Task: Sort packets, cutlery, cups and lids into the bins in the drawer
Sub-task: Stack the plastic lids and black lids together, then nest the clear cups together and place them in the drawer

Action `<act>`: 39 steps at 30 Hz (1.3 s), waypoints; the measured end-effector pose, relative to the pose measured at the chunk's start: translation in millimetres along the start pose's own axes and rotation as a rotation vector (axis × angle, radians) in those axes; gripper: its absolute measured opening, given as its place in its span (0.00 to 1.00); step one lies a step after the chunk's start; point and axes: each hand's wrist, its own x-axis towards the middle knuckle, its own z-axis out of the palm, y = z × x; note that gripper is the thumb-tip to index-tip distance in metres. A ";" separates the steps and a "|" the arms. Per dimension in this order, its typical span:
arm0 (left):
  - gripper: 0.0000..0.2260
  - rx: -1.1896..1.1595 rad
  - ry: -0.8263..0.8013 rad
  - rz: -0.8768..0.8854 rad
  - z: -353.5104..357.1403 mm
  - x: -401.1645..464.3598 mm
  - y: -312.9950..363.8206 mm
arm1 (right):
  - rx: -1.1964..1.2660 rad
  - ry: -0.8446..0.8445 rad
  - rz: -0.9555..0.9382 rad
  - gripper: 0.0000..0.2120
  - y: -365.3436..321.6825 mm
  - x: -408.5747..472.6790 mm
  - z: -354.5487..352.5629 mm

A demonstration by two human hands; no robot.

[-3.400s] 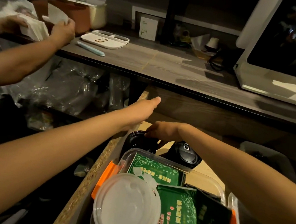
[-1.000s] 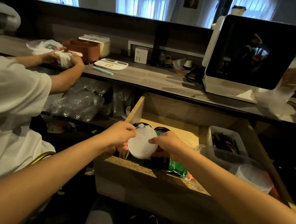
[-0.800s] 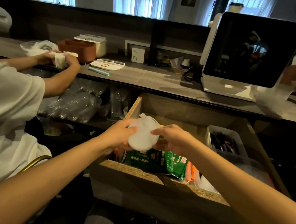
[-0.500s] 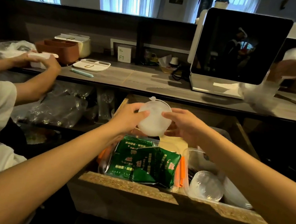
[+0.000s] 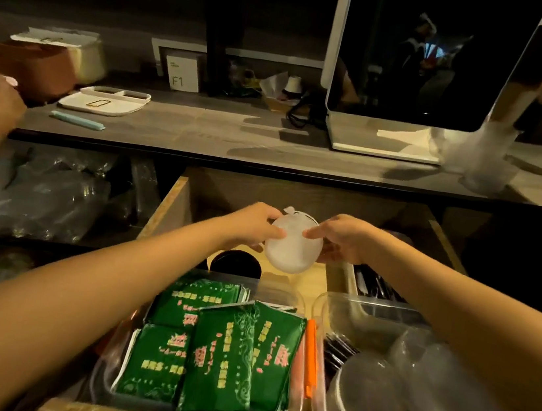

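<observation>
Centre of frame: the left hand (image 5: 253,225) and right hand (image 5: 341,237) pinch opposite edges of a translucent round lid (image 5: 293,244), held above the open drawer (image 5: 173,206). Lower centre: a clear bin (image 5: 285,297) holding green packets (image 5: 222,354). Lower right: a second bin (image 5: 335,312) with clear lids (image 5: 371,398). Above, the desk (image 5: 220,136) carries a white tray (image 5: 104,102).
</observation>
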 end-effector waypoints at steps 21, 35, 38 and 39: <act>0.24 0.217 -0.180 -0.224 -1.8 20.6 -51.1 | -0.345 -0.239 0.117 0.21 36.0 51.1 32.5; 0.25 0.019 0.120 -0.009 0.6 -31.1 3.5 | 0.017 0.028 -0.206 0.24 16.5 -6.3 17.0; 0.21 -0.252 0.212 0.024 7.0 -49.9 32.2 | 0.206 0.059 -0.334 0.19 8.4 -40.6 3.9; 0.19 -0.318 0.228 0.038 11.9 -58.6 41.9 | 0.220 0.073 -0.384 0.19 7.9 -55.7 1.0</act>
